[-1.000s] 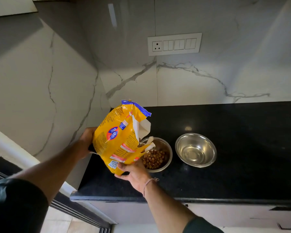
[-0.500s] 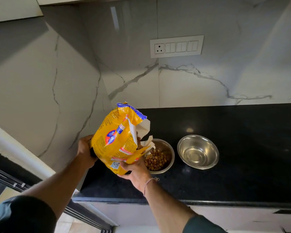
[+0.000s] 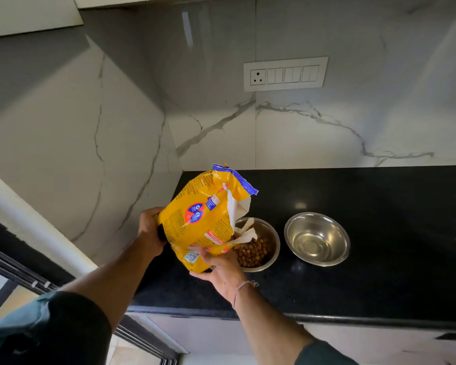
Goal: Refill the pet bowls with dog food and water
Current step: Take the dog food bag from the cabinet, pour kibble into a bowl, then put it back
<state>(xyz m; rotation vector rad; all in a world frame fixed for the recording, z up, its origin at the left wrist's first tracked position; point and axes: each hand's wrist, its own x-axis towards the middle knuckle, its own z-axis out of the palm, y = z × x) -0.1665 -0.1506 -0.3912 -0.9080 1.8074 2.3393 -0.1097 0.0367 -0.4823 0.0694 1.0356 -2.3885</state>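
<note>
A yellow dog food bag point(image 3: 203, 219) with a blue torn top is tilted over the left steel bowl point(image 3: 270, 234), its open white-lined mouth at the bowl's rim. Brown kibble point(image 3: 250, 252) lies in that bowl. My left hand point(image 3: 149, 230) grips the bag's back edge. My right hand point(image 3: 219, 267) holds the bag from below near its lower corner. A second steel bowl point(image 3: 317, 239) stands just to the right, shiny inside; whether it holds water is unclear.
Both bowls sit on a black stone counter point(image 3: 379, 233) in a corner of white marble walls. A switch panel with a socket point(image 3: 284, 74) is on the back wall. The counter's front edge point(image 3: 327, 317) runs below my right arm.
The bag has stayed tilted over the left bowl, with both hands holding it the same way. The view has shifted slightly; the kibble level looks about the same.
</note>
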